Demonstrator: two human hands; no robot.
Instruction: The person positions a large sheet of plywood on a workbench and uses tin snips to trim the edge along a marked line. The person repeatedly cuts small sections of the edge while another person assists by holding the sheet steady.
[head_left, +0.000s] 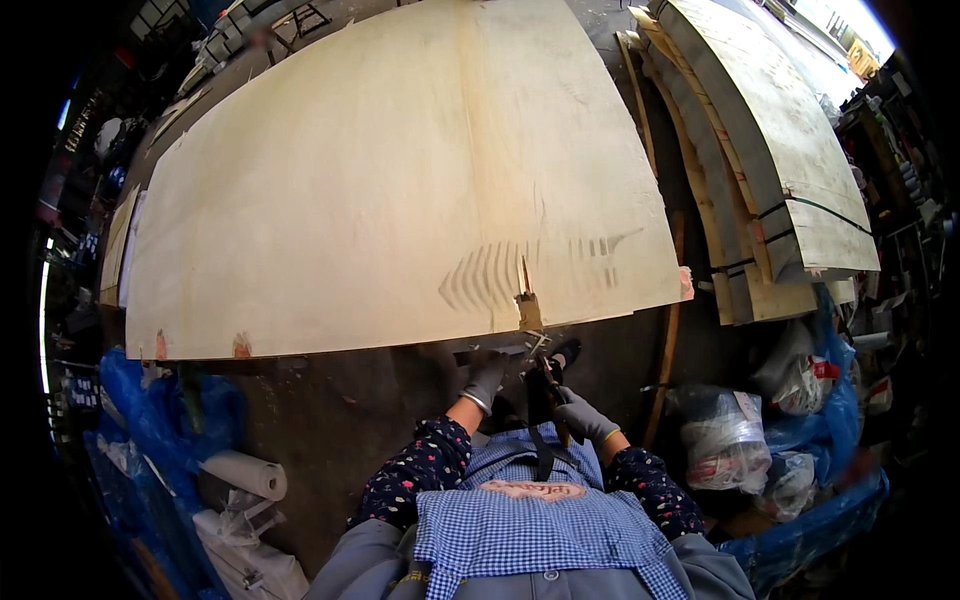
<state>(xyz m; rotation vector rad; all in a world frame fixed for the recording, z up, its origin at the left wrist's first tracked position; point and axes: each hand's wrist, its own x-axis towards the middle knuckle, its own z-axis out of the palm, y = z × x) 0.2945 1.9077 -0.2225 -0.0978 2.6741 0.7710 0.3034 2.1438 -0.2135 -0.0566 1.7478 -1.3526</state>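
Observation:
A large pale wood veneer sheet (330, 190) lies in front of me, its near edge just beyond my hands. That edge has a splintered notch (528, 308), with a narrow split running away from it. My left hand (484, 380), in a grey glove, is closed around a dark flat strip (490, 354) below the edge. My right hand (587, 417), gloved too, grips a long, narrow brown tool (551, 383) that points toward the notch; its exact kind is unclear. Small pale scraps (537, 341) show between the tool's tip and the sheet.
To the right stands a strapped stack of boards (770, 130), with rough planks (700, 170) along its side. Plastic-wrapped bundles (725, 440) lie at the near right. Blue plastic sheeting (170, 415) and a white roll (245, 474) are at the near left. A wooden strip (662, 375) lies on the floor.

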